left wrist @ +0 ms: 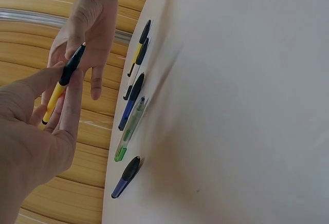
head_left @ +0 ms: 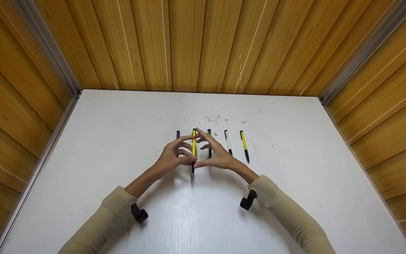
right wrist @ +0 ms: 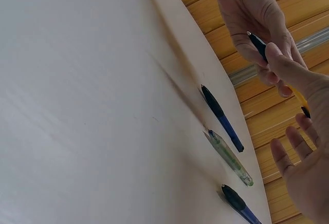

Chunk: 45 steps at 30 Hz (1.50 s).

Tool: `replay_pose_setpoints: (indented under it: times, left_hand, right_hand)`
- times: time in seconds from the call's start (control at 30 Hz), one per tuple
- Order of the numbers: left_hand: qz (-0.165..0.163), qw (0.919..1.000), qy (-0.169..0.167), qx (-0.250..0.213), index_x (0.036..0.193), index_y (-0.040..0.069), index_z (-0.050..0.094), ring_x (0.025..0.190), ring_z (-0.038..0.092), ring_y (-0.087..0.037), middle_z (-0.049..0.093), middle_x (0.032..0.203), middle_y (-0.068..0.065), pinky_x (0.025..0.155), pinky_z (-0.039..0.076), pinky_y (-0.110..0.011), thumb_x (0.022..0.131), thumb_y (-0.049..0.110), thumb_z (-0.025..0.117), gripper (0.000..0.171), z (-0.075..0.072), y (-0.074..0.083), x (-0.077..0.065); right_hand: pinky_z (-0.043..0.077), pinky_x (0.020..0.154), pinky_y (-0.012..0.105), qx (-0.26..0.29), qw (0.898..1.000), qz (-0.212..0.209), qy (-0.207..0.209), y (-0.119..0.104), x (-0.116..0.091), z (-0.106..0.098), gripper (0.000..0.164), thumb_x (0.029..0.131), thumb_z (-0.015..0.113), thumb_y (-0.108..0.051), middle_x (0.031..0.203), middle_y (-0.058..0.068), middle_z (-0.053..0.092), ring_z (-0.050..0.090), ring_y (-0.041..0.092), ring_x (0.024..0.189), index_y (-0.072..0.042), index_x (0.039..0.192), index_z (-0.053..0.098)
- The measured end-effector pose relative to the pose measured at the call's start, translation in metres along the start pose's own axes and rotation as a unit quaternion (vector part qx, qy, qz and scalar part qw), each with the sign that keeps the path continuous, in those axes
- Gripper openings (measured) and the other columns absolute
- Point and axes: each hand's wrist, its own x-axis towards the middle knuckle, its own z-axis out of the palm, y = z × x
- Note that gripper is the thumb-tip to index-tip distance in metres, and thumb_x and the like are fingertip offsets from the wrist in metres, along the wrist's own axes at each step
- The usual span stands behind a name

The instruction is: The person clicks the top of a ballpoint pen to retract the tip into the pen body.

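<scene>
A yellow ballpoint pen (head_left: 194,145) with a dark grip stands up between both hands, above the white table (head_left: 129,116). My left hand (head_left: 171,155) pinches it from the left, thumb low and index finger near the top. From the right, my right hand (head_left: 219,155) has its index fingertip at the pen's upper end and its thumb by the dark grip; its other fingers are spread. Below lie a blue pen (left wrist: 126,179), a clear green pen (left wrist: 128,131) and another blue pen (left wrist: 131,103), partly hidden by the hands in the head view.
Right of the hands lie a white pen (head_left: 228,141) with a dark tip and another yellow pen (head_left: 244,144), in the same row. Dark smudges (head_left: 213,119) mark the table behind the pens. Wood-patterned walls (head_left: 185,46) enclose the table at the back and sides.
</scene>
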Motion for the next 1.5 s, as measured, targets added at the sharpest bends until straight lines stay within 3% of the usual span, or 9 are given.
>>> replay_pose_setpoints:
  times: [0.23, 0.4, 0.73, 1.0, 1.13, 1.37, 1.5]
  left_hand:
    - [-0.008, 0.9995, 0.03, -0.007, 0.146, 0.007, 0.054, 0.089, 0.073, -0.015, 0.066, 0.108, -0.012, 0.082, 0.067, -0.044, 0.093, -0.003, 0.07, 0.056, 0.0032, 0.0, 0.0008]
    - [-0.012, 0.9996, 0.026, 0.0, 0.146, 0.008, 0.053, 0.089, 0.075, -0.018, 0.071, 0.105, -0.015, 0.082, 0.067, -0.044, 0.093, -0.002, 0.071, 0.057, 0.0053, 0.0016, 0.0001]
    - [0.013, 0.9995, 0.003, 0.03, 0.149, 0.008, 0.047, 0.099, 0.075, -0.038, 0.069, 0.112, -0.037, 0.083, 0.067, -0.042, 0.094, -0.001, 0.07, 0.06, 0.0054, 0.0024, -0.0016]
    - [0.006, 0.9991, 0.042, -0.006, 0.151, 0.008, 0.047, 0.101, 0.073, -0.044, 0.069, 0.113, -0.036, 0.083, 0.066, -0.042, 0.092, -0.004, 0.071, 0.065, 0.0079, -0.0031, -0.0019]
    - [0.005, 0.9989, 0.046, -0.007, 0.151, 0.007, 0.048, 0.103, 0.07, -0.05, 0.071, 0.11, -0.034, 0.083, 0.067, -0.042, 0.091, -0.006, 0.071, 0.065, 0.0087, -0.005, -0.0013]
    - [-0.007, 0.9986, 0.052, -0.001, 0.149, 0.01, 0.05, 0.086, 0.077, -0.021, 0.076, 0.099, -0.015, 0.081, 0.067, -0.043, 0.09, -0.005, 0.072, 0.065, 0.0095, -0.0042, 0.0007]
    - [-0.011, 0.9985, 0.053, 0.0, 0.149, 0.012, 0.05, 0.09, 0.077, -0.03, 0.074, 0.099, -0.017, 0.079, 0.067, -0.044, 0.09, -0.003, 0.073, 0.064, 0.0102, -0.0043, 0.0011]
  right_hand:
    - [0.054, 0.107, 0.045, -0.016, 1.0, -0.009, -0.001, 0.0016, -0.0001, -0.0002, 0.118, 0.072, 0.094, -0.015, 0.152, 0.017, 0.045, 0.048, 0.032, 0.134, -0.006, 0.163, 0.019]
    - [0.054, 0.107, 0.047, -0.018, 1.0, -0.015, -0.005, 0.0035, -0.0013, -0.0017, 0.121, 0.071, 0.095, -0.016, 0.151, 0.017, 0.046, 0.048, 0.032, 0.133, -0.004, 0.163, 0.017]
    - [0.054, 0.106, 0.051, -0.02, 1.0, -0.017, -0.012, 0.003, 0.0017, -0.0035, 0.122, 0.07, 0.095, -0.012, 0.152, 0.017, 0.045, 0.047, 0.03, 0.134, -0.002, 0.162, 0.016]
    - [0.053, 0.105, 0.058, -0.01, 1.0, -0.025, -0.007, 0.004, 0.0012, -0.0045, 0.12, 0.069, 0.094, -0.003, 0.152, 0.021, 0.046, 0.047, 0.039, 0.133, 0.0, 0.162, 0.017]
    - [0.054, 0.106, 0.051, -0.016, 1.0, -0.02, -0.005, 0.0038, 0.0012, -0.0037, 0.125, 0.069, 0.095, -0.007, 0.152, 0.019, 0.046, 0.048, 0.034, 0.133, -0.004, 0.163, 0.014]
    - [0.054, 0.106, 0.049, -0.021, 1.0, -0.016, -0.007, 0.0034, 0.0024, -0.0031, 0.126, 0.069, 0.095, -0.011, 0.151, 0.017, 0.047, 0.049, 0.031, 0.132, -0.007, 0.164, 0.013]
    - [0.055, 0.105, 0.045, -0.031, 0.999, -0.012, -0.005, 0.0037, 0.0021, -0.0028, 0.126, 0.068, 0.096, -0.013, 0.149, 0.016, 0.05, 0.049, 0.028, 0.132, -0.008, 0.164, 0.015]
